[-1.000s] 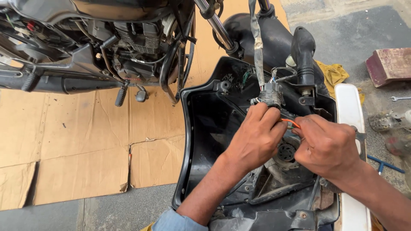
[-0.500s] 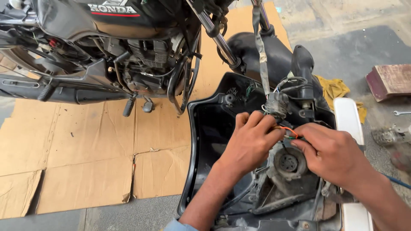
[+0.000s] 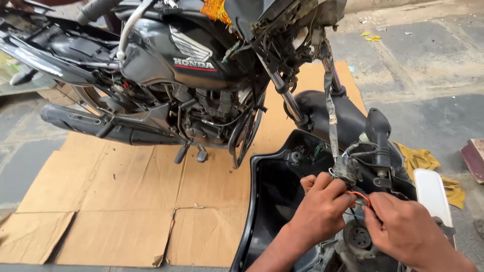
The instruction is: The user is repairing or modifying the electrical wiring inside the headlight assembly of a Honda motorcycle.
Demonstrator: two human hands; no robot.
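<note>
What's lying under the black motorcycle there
Flattened brown cardboard sheets lie under the black motorcycle, over grey paving. The ground directly beneath the engine is hidden by the bike itself.

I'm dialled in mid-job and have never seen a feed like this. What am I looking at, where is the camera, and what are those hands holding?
The camera sits on a person's head and looks down, so the two bare hands at the bottom are that person's own. No robot is involved. The left hand and right hand meet over a bundle of thin wires, one of them orange, pinching it between the fingertips. The wires belong to a black headlight housing that lies open in front of the person. Behind it stands a black motorcycle, its front cover removed and wiring hanging loose. Flattened cardboard covers the ground beneath. A yellow rag lies on the right.
</note>
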